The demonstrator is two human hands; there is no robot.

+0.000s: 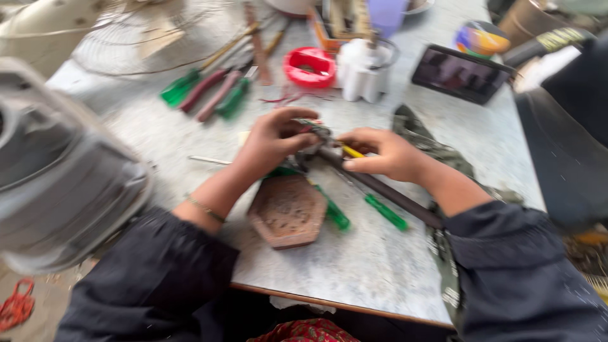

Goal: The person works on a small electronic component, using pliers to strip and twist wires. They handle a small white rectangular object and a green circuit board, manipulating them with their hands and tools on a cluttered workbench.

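Head view, blurry w/ motion. Both hands meet near mid-tabletop [380, 266] over a small metal part [315, 130] at the end of a dark rod [386, 190].

Left hand [272, 139]: fingers curled, grip clenched on the small metal part from the left, thumb on the near side. Thin bangle at that wrist.

Right hand [380, 154]: grip clenched around the upper end of the dark rod, w/ a yellow piece [352, 152] poking out between the fingers (too blurred to tell whether tool tip or wire). The rod runs down-right from the hands toward the right sleeve, just above the tabletop.

Under the hands: a brown hexagonal block [288, 211] lies flat on the tabletop, w/ two green-handled screwdrivers [385, 212] just right of it, one partly tucked beneath the block's edge.

Farther back: more green and red-handled tools [206, 92] lie in a loose row, a red round spool [310, 66], a white plastic part [360, 73] just beside it, and a dark tablet [461, 73] at right. A camo-pattern cloth strip [437, 149] lies under the right forearm. Big grey housing [57, 171] fills the left edge, very close to cam.
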